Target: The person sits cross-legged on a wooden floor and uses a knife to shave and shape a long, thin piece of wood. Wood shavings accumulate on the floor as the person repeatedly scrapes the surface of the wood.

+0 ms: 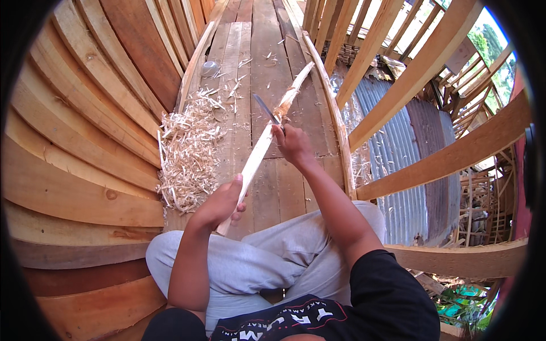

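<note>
Stick [259, 150], one, pale and long, lying aslant in front of the seated person, its near end by the crossed legs and its far end towards the right-hand edging; whether that far end rests on anything cannot be told. Hands, two: left hand [220, 203], closed round the near part of the stick, thumb uppermost, apparently to steady it; right hand [294, 142], curled tight about the handle of a knife, well up the stick from the left, a spacing that seems to keep the fingers clear of the edge. Knife [265, 108], one, dark-bladed, its tip pointing away and to the left, its blade angled over the stick by a rough brown patch; exact contact is unclear. Trousers [273, 261], one grey pair, legs folded, probably for a stable seat close to the work. Shavings [190, 153], one large heap, pieces beyond counting, lying left of the stick against the wall, likely where they drop free of the hands; smaller scraps lie scattered beyond. Container [210, 69], one, small and whitish, past the heap, beside the left edging. Floor [264, 74], one, of several long boards. Wall [85, 142], one, at left, of many overlapping planks. Railing [415, 74], one, at right, of several slanting timbers. Metal sheets [392, 165], at least two, corrugated, grey and brownish, below the railing.
</note>
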Motion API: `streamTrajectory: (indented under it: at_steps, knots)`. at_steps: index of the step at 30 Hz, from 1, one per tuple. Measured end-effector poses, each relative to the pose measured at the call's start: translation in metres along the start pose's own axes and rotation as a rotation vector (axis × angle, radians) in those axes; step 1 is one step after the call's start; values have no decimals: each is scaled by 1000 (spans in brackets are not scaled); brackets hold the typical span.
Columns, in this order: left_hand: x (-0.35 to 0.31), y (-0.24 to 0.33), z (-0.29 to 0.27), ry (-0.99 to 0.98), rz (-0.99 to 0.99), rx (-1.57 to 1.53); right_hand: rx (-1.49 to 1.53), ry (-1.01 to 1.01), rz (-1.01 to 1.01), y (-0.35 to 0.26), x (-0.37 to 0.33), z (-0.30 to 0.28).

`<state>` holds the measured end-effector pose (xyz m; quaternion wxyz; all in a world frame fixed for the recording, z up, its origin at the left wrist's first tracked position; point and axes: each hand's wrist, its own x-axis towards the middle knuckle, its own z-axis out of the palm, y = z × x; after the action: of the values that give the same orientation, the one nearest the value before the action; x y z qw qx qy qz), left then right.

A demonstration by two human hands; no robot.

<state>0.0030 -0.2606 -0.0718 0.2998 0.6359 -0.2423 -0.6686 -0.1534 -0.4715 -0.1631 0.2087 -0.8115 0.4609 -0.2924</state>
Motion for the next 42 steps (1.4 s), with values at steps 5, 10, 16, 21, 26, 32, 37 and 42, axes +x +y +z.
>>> streamTrajectory:
  at_steps: [5, 10, 16, 21, 26, 32, 37, 42]
  knots:
    - [5, 2, 6, -4, 10, -39, 56, 7, 97, 4, 3, 8]
    - [6, 2, 4, -32, -17, -84, 213, -217, 226, 5, 10, 2]
    - [2, 0, -4, -57, -29, -63, 664, -543, 586, -15, 11, -18]
    - [-4, 3, -3, -12, -40, 13, 1029, -878, 769, -6, 15, -32]
    - [-4, 1, -2, -9, -10, 65, 1174, -1032, 773, 15, 14, -35]
    - [-6, 3, -18, 36, -18, 76, 1139, -925, 567, 20, 11, -41]
    - [-5, 3, -16, 14, -23, 53, 884, -695, 282, 27, 15, -43]
    - [-5, 3, -14, 14, -17, 51, 873, -695, 240, 25, 14, -41]
